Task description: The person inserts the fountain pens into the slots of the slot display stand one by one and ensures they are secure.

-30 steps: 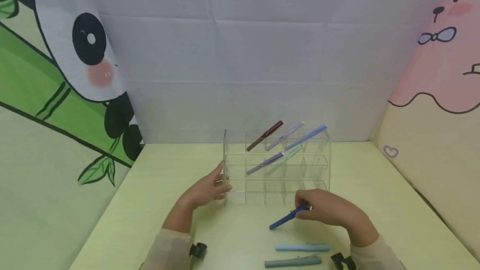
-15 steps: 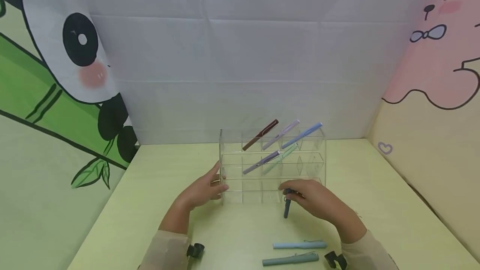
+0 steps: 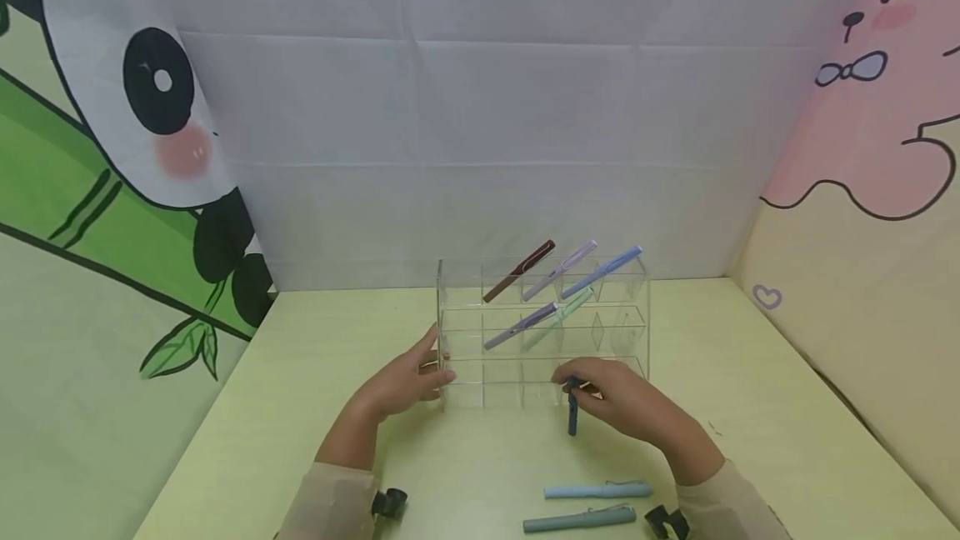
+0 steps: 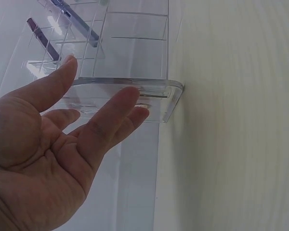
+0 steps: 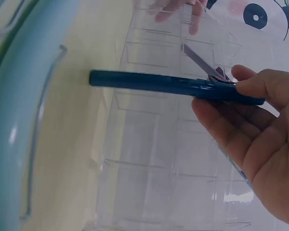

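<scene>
A clear acrylic pen rack [image 3: 501, 394] stands mid-table, with stepped compartments. My left hand [image 3: 401, 380] is at its left side wall, fingers spread and fairly straight; in the left wrist view, the fingertips [image 4: 130, 96] lie right at the rack's edge. My right hand [image 3: 618, 394] pinches a dark blue pen [image 5: 144, 82] between thumb and fingers near one end, in front of the lowest tier. From that hand the pen points down toward the table. On the upper tiers lean a brown pen [image 3: 519, 272], a lilac pen [image 3: 560, 271], a blue pen [image 3: 602, 272], a purple pen [image 3: 521, 327] and a mint pen [image 3: 558, 319].
Nearer the person, a light blue pen [image 3: 596, 491] and a grey-green pen [image 3: 579, 518] lie side by side on the pale table [image 3: 450, 473]. Behind the rack rises a white cloth backdrop [image 3: 480, 215]. Cartoon-printed walls stand at both sides.
My right hand has moved left and up to the rack's lowest tier, and the dark blue pen has swung from slanting to nearly upright. The left hand stays at the rack's side.
</scene>
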A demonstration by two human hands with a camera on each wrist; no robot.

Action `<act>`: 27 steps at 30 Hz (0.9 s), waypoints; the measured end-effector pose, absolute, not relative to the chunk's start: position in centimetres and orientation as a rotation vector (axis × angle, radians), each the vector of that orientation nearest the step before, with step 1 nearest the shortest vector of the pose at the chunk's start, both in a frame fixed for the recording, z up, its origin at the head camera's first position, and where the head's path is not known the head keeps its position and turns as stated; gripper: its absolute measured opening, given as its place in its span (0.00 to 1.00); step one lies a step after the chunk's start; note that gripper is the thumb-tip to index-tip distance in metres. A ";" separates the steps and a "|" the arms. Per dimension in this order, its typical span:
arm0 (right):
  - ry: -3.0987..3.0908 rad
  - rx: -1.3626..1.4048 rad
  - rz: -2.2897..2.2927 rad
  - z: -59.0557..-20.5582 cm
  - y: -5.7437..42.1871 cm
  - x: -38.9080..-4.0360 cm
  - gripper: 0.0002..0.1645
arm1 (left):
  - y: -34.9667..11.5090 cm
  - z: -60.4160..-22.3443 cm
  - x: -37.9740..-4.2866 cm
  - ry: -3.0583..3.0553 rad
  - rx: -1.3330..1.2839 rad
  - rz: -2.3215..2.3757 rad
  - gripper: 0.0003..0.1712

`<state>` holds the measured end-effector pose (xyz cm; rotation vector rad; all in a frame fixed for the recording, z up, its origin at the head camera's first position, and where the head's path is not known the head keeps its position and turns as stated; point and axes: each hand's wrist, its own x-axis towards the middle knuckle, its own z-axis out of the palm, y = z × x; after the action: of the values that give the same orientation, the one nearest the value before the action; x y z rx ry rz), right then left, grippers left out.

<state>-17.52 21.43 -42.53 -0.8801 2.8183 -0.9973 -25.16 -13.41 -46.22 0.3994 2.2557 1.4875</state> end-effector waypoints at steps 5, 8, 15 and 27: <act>2.822 -0.885 -1.002 -42.9 21.2 -18.3 0.17 | -13.4 -46.4 -25.3 2.256 0.400 1.492 0.54; 2.795 -0.859 -1.090 -42.7 21.7 -18.9 0.15 | -13.4 -46.6 -25.4 2.258 0.397 1.491 0.54; 2.802 -0.813 -1.449 -41.1 24.7 -20.3 0.14 | -13.6 -46.8 -25.4 2.264 0.397 1.484 0.54; 2.431 -0.811 -2.634 -39.6 26.6 -22.4 0.24 | -13.5 -46.4 -25.2 2.264 0.408 1.486 0.55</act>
<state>-22.43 26.64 -39.58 -0.8112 2.4309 -2.6336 -25.21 -13.47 -46.43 0.4076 2.2644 1.4858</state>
